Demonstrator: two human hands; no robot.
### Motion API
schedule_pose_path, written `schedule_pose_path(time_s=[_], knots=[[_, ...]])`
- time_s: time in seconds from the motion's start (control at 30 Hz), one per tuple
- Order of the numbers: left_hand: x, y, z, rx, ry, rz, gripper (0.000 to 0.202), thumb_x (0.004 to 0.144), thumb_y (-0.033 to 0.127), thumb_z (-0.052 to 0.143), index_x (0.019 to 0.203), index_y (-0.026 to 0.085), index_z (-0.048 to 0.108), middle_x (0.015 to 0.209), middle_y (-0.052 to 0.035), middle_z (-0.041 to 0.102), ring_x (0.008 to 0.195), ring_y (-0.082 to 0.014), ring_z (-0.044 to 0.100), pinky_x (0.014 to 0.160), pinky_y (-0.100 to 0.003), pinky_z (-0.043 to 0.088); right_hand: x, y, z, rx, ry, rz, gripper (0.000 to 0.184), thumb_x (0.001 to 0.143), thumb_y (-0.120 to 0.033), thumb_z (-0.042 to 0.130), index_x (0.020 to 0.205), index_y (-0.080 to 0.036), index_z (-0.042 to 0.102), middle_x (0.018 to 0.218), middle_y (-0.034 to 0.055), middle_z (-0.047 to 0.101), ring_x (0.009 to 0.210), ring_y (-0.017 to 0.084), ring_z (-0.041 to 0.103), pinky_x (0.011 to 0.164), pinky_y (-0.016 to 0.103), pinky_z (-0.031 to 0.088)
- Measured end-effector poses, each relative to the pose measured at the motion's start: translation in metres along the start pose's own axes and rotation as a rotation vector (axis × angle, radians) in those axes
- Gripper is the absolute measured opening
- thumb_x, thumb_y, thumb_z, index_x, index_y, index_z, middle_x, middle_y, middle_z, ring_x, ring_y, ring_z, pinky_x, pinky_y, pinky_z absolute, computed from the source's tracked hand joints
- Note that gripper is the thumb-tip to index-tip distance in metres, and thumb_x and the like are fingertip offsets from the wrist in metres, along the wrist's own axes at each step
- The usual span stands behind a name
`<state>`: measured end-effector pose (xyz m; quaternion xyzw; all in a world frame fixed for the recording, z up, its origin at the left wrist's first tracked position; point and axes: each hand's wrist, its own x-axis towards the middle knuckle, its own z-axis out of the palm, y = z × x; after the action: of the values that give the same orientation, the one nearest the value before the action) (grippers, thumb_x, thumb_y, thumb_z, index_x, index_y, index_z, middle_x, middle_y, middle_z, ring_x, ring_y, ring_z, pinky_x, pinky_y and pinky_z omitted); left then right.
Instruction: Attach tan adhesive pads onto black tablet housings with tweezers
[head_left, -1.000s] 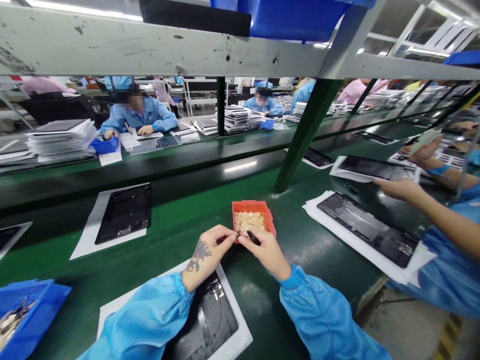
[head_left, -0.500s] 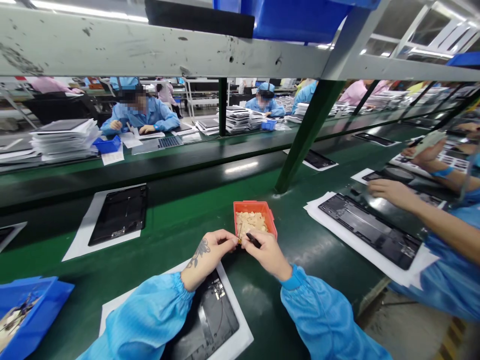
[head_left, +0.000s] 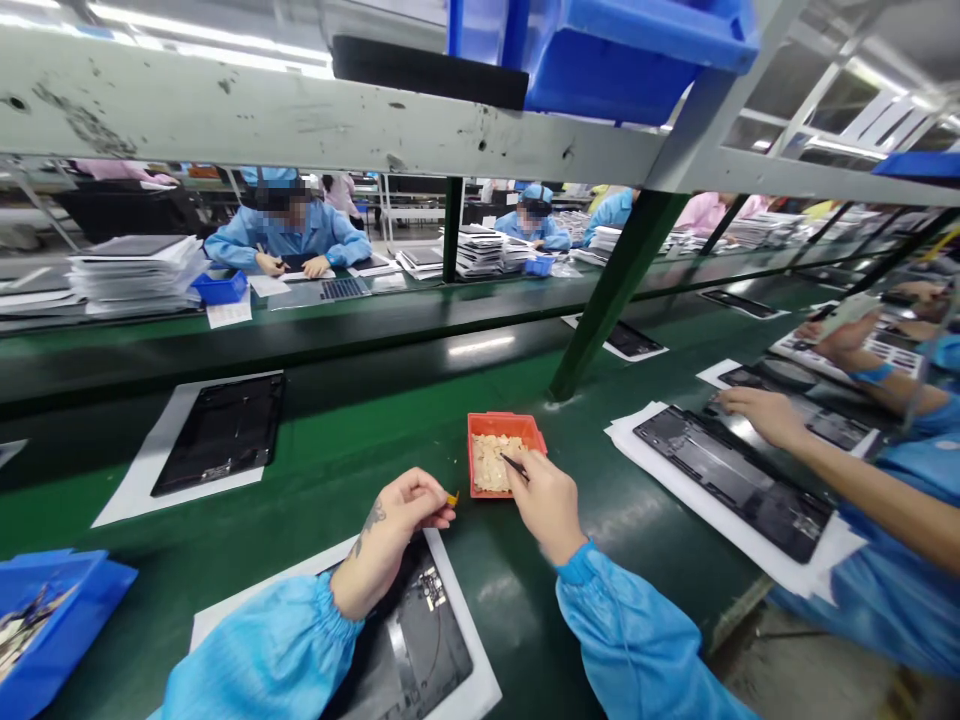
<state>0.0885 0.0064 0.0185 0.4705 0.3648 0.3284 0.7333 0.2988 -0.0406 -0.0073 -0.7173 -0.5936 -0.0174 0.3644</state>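
Yellow piece, long axis roughly left-to-right, juts right, pinched in our left hand; our right hand grips a dark tool angled far-left.

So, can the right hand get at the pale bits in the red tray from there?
Probably yes: the red tray is open-topped, and the right hand holds a slim dark tool over the pale bits. The left hand, pinching a small yellow piece, is clear of the tray.
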Motion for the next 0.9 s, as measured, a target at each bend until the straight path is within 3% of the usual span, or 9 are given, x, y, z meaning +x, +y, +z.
schedule_pose_path(time_s=[0.1,0.23,0.33,0.43,0.57,0.7,0.8,0.9], knots=[[-0.012,0.002,-0.004,-0.024,0.010,-0.025,0.034,0.072,0.032,0.071,0.097,0.014,0.058,0.079,-0.0040,0.066,0.070,-0.0147,0.065,0.065,-0.023,0.050,0.001,0.002,0.002,-0.036,0.018,-0.013,0.034,0.081,-0.011,0.051,0.110,-0.021,0.066,0.106,0.0073,0.063,0.082,0.021,0.063,0.065,0.029,0.045],[-0.033,0.006,-0.016,-0.008,0.007,-0.053,0.050,0.072,0.028,0.068,0.118,0.013,0.057,0.079,-0.0041,0.066,0.067,-0.0151,0.065,0.063,-0.024,0.050,0.003,0.003,0.004,0.005,0.038,-0.038,0.016,0.083,-0.020,0.055,0.088,-0.021,0.071,0.099,0.0060,0.064,0.078,0.020,0.063,0.064,0.029,0.047],[-0.051,0.009,-0.032,0.005,0.031,-0.067,0.049,0.072,0.029,0.068,0.119,0.015,0.060,0.082,-0.0051,0.067,0.068,-0.0157,0.065,0.063,-0.025,0.049,0.009,0.000,0.002,0.092,0.077,-0.063,0.019,0.086,-0.032,0.056,0.080,-0.019,0.069,0.102,0.0092,0.060,0.085,0.022,0.062,0.073,0.033,0.049],[-0.071,0.012,-0.051,0.019,0.071,-0.071,0.041,0.074,0.035,0.069,0.108,0.012,0.067,0.079,-0.0077,0.068,0.069,-0.0167,0.064,0.065,-0.025,0.049,0.021,-0.010,-0.004,0.191,0.098,-0.080,0.031,0.090,-0.042,0.051,0.081,-0.017,0.067,0.102,0.0118,0.060,0.090,0.024,0.062,0.079,0.037,0.050],[-0.095,0.022,-0.067,0.001,0.162,-0.054,0.038,0.073,0.040,0.071,0.098,0.012,0.072,0.070,-0.0081,0.068,0.067,-0.0162,0.061,0.065,-0.025,0.047,0.040,-0.046,-0.016,0.404,0.023,0.006,0.051,0.097,-0.052,0.032,0.093,-0.017,0.069,0.080,0.0079,0.066,0.079,0.021,0.065,0.071,0.031,0.052],[-0.109,0.034,-0.074,-0.061,0.198,-0.016,0.037,0.072,0.040,0.071,0.098,0.014,0.071,0.070,-0.0071,0.068,0.066,-0.0151,0.059,0.066,-0.023,0.046,0.043,-0.101,-0.018,0.672,-0.279,0.196,0.076,0.091,-0.070,0.022,0.077,-0.015,0.073,0.049,0.0039,0.054,0.048,0.015,0.056,0.049,0.026,0.048],[-0.113,0.040,-0.078,-0.080,0.180,0.019,0.035,0.075,0.038,0.069,0.100,0.014,0.071,0.071,-0.0068,0.068,0.066,-0.0147,0.059,0.065,-0.022,0.045,0.029,-0.139,-0.011,0.945,-0.455,0.220,0.063,0.090,-0.067,0.037,0.091,-0.015,0.072,0.056,0.0027,0.057,0.047,0.014,0.057,0.046,0.025,0.050],[-0.115,0.042,-0.083,-0.117,0.180,0.046,0.032,0.076,0.035,0.068,0.100,0.013,0.070,0.071,-0.0066,0.068,0.066,-0.0144,0.059,0.064,-0.022,0.045,0.010,-0.162,-0.006,1.058,-0.518,0.168,0.035,0.087,-0.049,0.061,0.105,-0.021,0.070,0.081,0.0047,0.064,0.061,0.015,0.064,0.055,0.027,0.056]])
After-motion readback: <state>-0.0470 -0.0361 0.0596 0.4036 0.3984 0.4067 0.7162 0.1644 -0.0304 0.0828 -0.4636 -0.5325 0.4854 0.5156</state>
